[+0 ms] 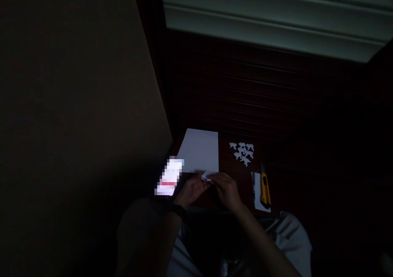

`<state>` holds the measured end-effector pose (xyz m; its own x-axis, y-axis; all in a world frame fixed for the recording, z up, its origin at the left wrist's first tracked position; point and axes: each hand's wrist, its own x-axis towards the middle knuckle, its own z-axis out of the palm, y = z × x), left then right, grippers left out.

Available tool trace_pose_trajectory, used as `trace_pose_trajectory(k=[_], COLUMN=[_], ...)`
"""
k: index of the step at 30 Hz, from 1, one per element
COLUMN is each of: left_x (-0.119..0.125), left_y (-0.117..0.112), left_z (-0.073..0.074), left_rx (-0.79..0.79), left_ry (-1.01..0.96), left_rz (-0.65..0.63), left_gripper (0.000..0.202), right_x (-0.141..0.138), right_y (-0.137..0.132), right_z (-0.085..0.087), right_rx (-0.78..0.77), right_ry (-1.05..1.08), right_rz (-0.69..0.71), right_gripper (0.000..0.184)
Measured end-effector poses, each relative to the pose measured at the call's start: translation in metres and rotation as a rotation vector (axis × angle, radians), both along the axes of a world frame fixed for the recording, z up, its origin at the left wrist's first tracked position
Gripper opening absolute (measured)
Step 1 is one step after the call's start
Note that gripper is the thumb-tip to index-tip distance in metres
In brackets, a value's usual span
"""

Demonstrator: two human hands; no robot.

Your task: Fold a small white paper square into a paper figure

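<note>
Between my two hands is a small folded piece of white paper (pixel 206 176), held just off the near edge of a larger white sheet (pixel 201 150). My left hand (pixel 193 189) has its fingers closed on the paper's left side, and a dark band circles that wrist. From the right, my right hand (pixel 225 188) pinches the same piece with thumb and fingers. The light is dim, so the exact folds cannot be made out.
Several small folded white paper figures (pixel 242 152) lie in a cluster on the dark table. A yellow box cutter (pixel 264 189) rests over a white paper piece (pixel 258 197) at the right. A lit phone screen (pixel 170 176), blurred out, is at the left. A wall (pixel 92 84) rises on that side.
</note>
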<state>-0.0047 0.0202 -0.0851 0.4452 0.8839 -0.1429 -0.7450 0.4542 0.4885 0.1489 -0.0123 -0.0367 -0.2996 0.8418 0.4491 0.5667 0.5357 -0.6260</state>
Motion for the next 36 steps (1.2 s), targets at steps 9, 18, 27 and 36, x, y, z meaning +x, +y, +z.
trace_pose_trajectory(k=[9,18,27,36], left_x=[0.001,0.002,0.005,0.006], left_y=[0.001,0.001,0.001,0.001], left_z=[0.001,0.0,0.008,0.007], left_rx=[-0.023,-0.036,-0.001,0.023], left_ry=[-0.046,-0.065,0.003,-0.021], left_rz=[-0.041,-0.002,0.024,0.0], left_gripper=[0.019,0.018,0.02,0.019], right_x=[0.001,-0.005,-0.014,-0.013], right_y=[0.003,-0.003,-0.006,-0.003], right_z=[0.0,-0.005,-0.007,-0.004], right_rx=[0.003,0.118,0.139,0.107], right_ry=[-0.056,-0.137,-0.225,-0.206], right_rz=[-0.021,-0.15,-0.155,-0.155], right_gripper=[0.039,0.036,0.031,0.03])
